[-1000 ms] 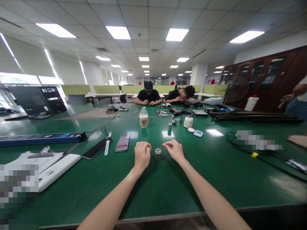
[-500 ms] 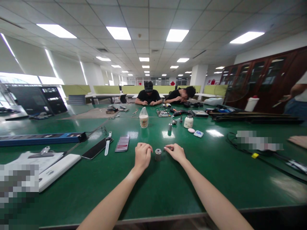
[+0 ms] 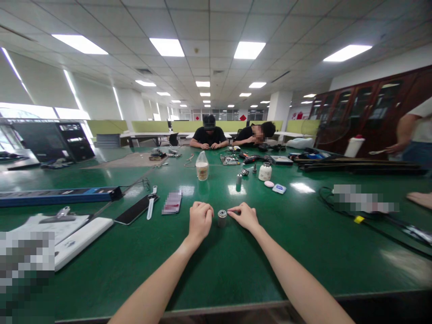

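Metal cylinder (image 3: pixel 222 218) is standing between curled left hand (image 3: pixel 201 218) and pinch-posed right hand (image 3: pixel 247 216) — any held item indiscernible — fingertip work seemingly needing precision next.

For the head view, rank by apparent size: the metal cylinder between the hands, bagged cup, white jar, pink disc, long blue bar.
Largest to smallest:
1. Long blue bar
2. Bagged cup
3. White jar
4. Metal cylinder
5. Pink disc
The cylinder sits nearer the camera than the jar, so true sizes may differ.
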Motion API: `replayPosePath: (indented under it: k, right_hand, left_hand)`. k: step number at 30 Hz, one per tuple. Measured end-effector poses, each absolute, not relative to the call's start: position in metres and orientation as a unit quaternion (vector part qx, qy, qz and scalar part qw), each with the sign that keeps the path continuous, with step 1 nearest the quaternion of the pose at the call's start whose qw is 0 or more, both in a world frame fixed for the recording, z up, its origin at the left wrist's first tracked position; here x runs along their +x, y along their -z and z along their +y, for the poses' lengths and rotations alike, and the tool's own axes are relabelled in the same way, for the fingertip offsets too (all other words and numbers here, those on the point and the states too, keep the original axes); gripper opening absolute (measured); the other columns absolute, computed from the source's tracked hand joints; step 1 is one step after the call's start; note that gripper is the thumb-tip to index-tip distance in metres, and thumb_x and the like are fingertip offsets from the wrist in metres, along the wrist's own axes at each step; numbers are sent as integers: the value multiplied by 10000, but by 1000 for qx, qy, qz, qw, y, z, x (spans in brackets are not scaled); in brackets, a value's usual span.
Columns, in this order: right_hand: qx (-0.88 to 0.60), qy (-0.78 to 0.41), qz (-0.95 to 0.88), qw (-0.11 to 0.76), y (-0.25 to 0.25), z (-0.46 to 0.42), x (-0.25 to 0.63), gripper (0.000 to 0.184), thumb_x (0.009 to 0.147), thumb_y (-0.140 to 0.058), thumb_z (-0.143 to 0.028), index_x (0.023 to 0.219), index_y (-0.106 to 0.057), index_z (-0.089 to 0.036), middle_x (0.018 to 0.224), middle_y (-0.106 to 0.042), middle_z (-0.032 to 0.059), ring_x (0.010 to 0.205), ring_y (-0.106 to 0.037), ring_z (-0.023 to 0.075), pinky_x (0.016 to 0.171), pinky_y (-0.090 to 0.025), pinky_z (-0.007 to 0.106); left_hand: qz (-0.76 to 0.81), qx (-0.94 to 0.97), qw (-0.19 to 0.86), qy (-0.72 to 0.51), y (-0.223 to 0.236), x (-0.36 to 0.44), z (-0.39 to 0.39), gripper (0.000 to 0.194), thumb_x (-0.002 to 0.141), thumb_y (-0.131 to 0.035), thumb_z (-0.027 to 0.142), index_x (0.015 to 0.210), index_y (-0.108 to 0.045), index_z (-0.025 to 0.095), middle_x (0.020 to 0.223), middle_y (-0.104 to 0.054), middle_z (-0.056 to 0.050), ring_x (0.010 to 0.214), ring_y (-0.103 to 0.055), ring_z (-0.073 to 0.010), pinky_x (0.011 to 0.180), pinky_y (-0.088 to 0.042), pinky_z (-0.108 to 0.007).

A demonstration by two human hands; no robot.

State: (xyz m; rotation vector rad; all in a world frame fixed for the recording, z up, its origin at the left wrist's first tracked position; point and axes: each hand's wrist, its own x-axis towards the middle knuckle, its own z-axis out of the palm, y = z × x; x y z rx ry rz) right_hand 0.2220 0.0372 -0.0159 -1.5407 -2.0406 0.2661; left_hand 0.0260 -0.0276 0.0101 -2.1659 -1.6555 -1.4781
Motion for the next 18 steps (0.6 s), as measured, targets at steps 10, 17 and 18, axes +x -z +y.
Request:
replayPosePath:
  k: [10, 17, 18]
  right_hand:
    - [-517, -121, -761, 372, 9, 35, 221, 204, 818, -602, -400, 882, -739, -263, 836, -649, 24, 689, -547, 141, 700, -394, 282]
    - [-418, -98, -812, 395, -16, 6, 210, 153, 846, -600, -347, 889, -703, -242, 808, -667, 2, 624, -547, 117, 699, -402, 270]
    - [-417, -93, -816, 390, -17, 4, 209, 146, 852, -596, -339, 890, -699, -243, 807, -669, 0, 640, -556, 120, 707, -399, 272]
  left_hand:
    - [-529, -699, 20, 480, -11, 25, -28, 262, 801, -420, 136, 578, -544, 195, 676, -616, -15, 831, -502, -206, 771, -338, -353]
    - [-530, -700, 20, 479, -10, 26, -28, 271, 804, -422, 131, 573, -549, 197, 674, -621, -13, 829, -503, -206, 774, -344, -354]
    - [-529, -700, 20, 479, -10, 26, -28, 271, 804, -424, 129, 573, -549, 197, 675, -622, -12, 828, -503, -205, 774, -344, -353]
